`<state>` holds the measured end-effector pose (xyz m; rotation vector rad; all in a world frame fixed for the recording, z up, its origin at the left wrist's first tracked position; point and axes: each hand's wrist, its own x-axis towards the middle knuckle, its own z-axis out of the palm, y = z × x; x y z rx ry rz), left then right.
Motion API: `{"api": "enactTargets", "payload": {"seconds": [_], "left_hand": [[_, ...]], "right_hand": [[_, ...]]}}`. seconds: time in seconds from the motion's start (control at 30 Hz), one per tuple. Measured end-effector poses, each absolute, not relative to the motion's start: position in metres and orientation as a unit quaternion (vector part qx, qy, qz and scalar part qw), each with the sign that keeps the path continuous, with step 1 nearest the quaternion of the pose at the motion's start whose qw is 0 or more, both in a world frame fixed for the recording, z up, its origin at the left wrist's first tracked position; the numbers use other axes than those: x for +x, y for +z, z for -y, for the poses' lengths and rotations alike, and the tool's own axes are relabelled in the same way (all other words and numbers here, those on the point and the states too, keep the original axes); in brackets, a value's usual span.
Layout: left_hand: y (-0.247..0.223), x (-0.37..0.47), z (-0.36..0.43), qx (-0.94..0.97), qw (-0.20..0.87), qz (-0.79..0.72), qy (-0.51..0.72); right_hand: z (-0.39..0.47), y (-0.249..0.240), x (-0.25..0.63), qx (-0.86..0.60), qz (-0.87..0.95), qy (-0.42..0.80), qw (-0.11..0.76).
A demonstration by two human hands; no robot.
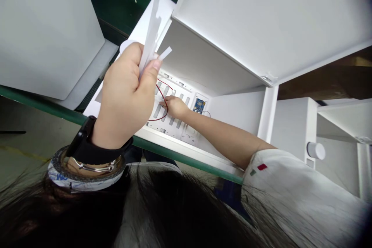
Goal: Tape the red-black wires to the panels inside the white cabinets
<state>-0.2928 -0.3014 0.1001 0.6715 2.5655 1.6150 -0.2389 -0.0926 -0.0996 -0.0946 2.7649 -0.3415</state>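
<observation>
My left grip (pixel 124 93) is clenched around white strips (pixel 151 27), their long axis toward one o'clock. Inside the cabinet (pixel 200 58), the red wire (pixel 167 111) curves at nine o'clock from my right grip (pixel 173 106), the nearer; whether pinched, I can't tell.

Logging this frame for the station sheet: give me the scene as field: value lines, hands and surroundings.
left hand: gripping translucent strips, which point up in the picture
right hand: inside white cabinet, at slotted panel; grip unclear
red wire: looped by the right hand's fingers; contact unclear
circuit board: blue, inside cabinet
left wrist: black band, bracelet, tape roll
</observation>
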Motion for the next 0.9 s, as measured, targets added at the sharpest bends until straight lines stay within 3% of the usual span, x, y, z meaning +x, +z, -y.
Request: {"api": "enactTargets", "payload": {"seconds": [0.23, 0.6, 0.9], "left_hand": [[0.099, -0.292, 0.302, 0.221, 0.013, -0.828, 0.515], [0.103, -0.292, 0.302, 0.227, 0.000, -0.845, 0.485], [0.103, -0.292, 0.301, 0.218, 0.012, -0.846, 0.486]], "right_hand": [[0.091, -0.091, -0.236, -0.044, -0.977, -0.087, 0.192], [0.067, -0.069, -0.223, -0.052, -0.940, 0.002, 0.338], [0.071, -0.075, -0.236, -0.110, -0.963, -0.045, 0.240]]}}
